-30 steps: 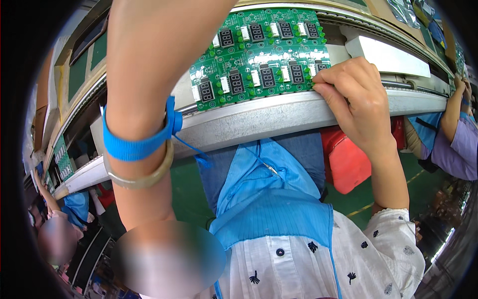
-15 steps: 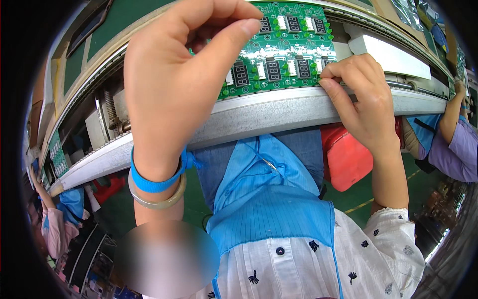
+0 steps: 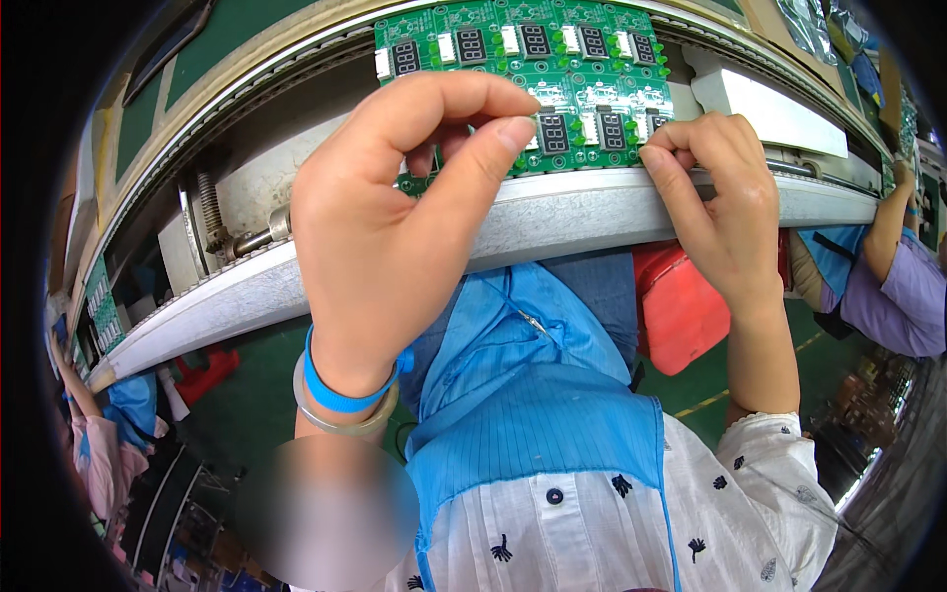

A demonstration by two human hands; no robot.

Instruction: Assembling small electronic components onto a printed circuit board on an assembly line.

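Note:
A green circuit board panel [image 3: 577, 81] lies across the metal rails, carrying rows of black digit displays [image 3: 534, 40], white connectors and small green LEDs [image 3: 569, 131]. Over its lower row, my left hand [image 3: 395, 187] has thumb and forefinger nearly pressed together beside a display; whatever is in the pinch is too small to make out. That hand covers the panel's lower left part. At the lower right corner of the panel, my right hand [image 3: 720, 187] is pinched closed against the board's edge, and its fingertips hide what they grip.
A silver front rail [image 3: 562, 209] runs between me and the board, with a far rail behind. To the right sits a white block [image 3: 779, 109]; a red stool [image 3: 681, 311] stands below. People work at both sides, one in a purple sleeve [image 3: 903, 296].
My left hand has moved right and toward me, from the upper row to the lower row, uncovering the panel's upper left. My right hand has barely moved at the corner.

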